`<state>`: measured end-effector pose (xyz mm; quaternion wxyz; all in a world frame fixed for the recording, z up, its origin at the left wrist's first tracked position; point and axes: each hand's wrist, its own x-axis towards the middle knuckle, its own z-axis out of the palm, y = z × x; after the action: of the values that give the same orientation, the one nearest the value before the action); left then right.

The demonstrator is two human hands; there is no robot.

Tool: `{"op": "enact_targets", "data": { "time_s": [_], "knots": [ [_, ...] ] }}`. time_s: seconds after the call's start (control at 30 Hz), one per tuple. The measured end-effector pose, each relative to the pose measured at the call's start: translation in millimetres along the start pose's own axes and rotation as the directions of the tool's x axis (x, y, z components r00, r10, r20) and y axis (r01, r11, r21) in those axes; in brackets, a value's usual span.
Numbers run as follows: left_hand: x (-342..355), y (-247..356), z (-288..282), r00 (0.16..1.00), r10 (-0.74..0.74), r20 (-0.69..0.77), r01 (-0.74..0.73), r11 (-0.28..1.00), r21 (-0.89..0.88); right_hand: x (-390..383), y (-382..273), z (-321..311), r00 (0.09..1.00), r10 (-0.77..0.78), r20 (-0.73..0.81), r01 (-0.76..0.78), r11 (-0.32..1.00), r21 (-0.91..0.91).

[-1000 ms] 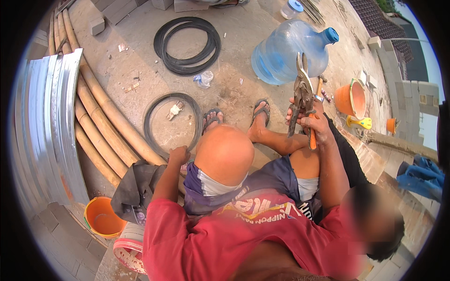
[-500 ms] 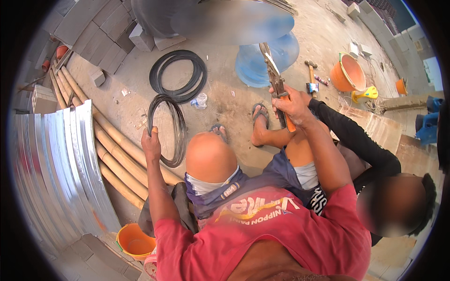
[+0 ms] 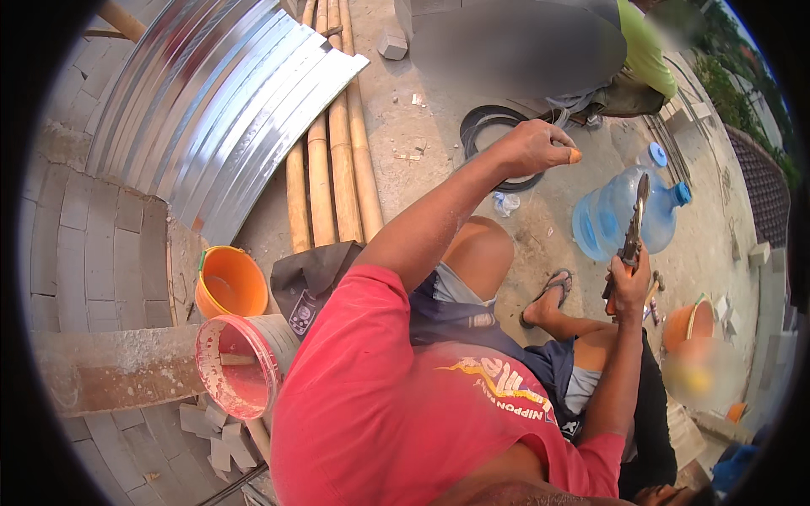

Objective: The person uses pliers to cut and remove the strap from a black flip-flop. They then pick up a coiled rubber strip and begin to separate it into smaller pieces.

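Note:
My left hand (image 3: 540,147) is raised above the dark wire coil (image 3: 472,135) on the floor. Its fingers are bent and the thumb, orange at the tip, stands apart from them; I see nothing held. My right hand (image 3: 629,285) grips worn, rusty tin snips (image 3: 634,221) by the handles, with the blades pointing up and away. Just behind the blades, clear blue water jugs (image 3: 620,211) lie on the floor. Thin loose wire (image 3: 578,103) shows beyond my left hand, close to a person in a lime shirt (image 3: 645,55).
On the left are a shiny corrugated metal sheet (image 3: 228,101), bamboo poles (image 3: 339,169), an orange bucket (image 3: 229,278) and a paint-stained pail (image 3: 268,371). Another orange bucket (image 3: 688,325) stands right. A person's black sleeve (image 3: 648,422) is close by my right arm.
My view has swung left. The thin wire coil has left my left hand, which has moved forward and right; loose wire now shows near the lime-shirted person. My right hand keeps the tin snips.

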<state>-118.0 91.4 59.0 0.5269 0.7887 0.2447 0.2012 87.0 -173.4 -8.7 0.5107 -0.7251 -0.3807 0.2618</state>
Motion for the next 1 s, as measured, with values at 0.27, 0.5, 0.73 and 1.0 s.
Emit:
{"op": "enact_targets", "data": {
  "time_s": [0.27,0.5,0.73,1.0],
  "knots": [
    [25,11,44,0.994,0.081,0.077,-0.049,0.932,-0.358,35,-54,41,0.998,-0.025,0.051,0.028,0.998,-0.051],
    [24,-10,64,1.0,-0.013,-0.009,0.003,0.681,-0.732,62,-57,80,0.981,-0.043,0.19,0.049,0.998,-0.028],
    [25,-28,94,0.99,-0.129,-0.05,0.11,0.954,-0.281,56,-27,83,0.969,-0.007,0.248,-0.02,0.994,0.106],
    [16,-9,101,0.975,-0.222,0.004,0.192,0.836,-0.514,56,-31,86,0.987,-0.057,0.153,0.028,0.982,0.186]
  ]
}}
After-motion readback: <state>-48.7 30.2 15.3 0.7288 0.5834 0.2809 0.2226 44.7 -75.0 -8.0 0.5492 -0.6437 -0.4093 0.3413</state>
